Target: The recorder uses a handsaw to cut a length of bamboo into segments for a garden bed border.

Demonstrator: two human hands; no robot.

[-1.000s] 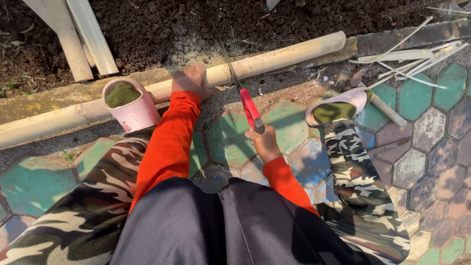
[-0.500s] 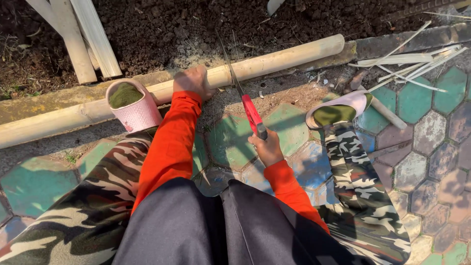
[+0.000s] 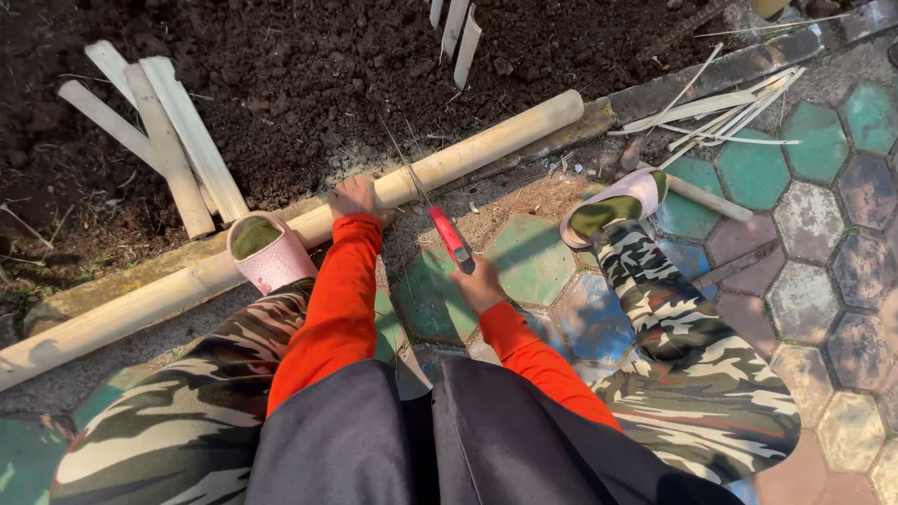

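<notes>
- Since the earlier frame, the right hand (image 3: 479, 283) has drawn back a little toward the body, and the view has tipped up to take in more soil.
- Left hand (image 3: 356, 196) presses down on the long bamboo pole (image 3: 486, 145), fingers curled over its top.
- Right-hand fingers are wrapped tight around the red handle of the saw (image 3: 449, 236); its thin blade slants up and meets the pole just right of the left hand.
- That pole lies along the stone kerb between the dark soil (image 3: 309, 75) and the hexagonal paving (image 3: 804, 234).
- One foot in a pink slipper (image 3: 269, 254) rests against the pole to the left; the other slipper (image 3: 613, 208) sits on the paving at the right.
- Split bamboo strips (image 3: 168, 140) lie on the soil at upper left; thin slivers (image 3: 711, 117) lie at upper right.
</notes>
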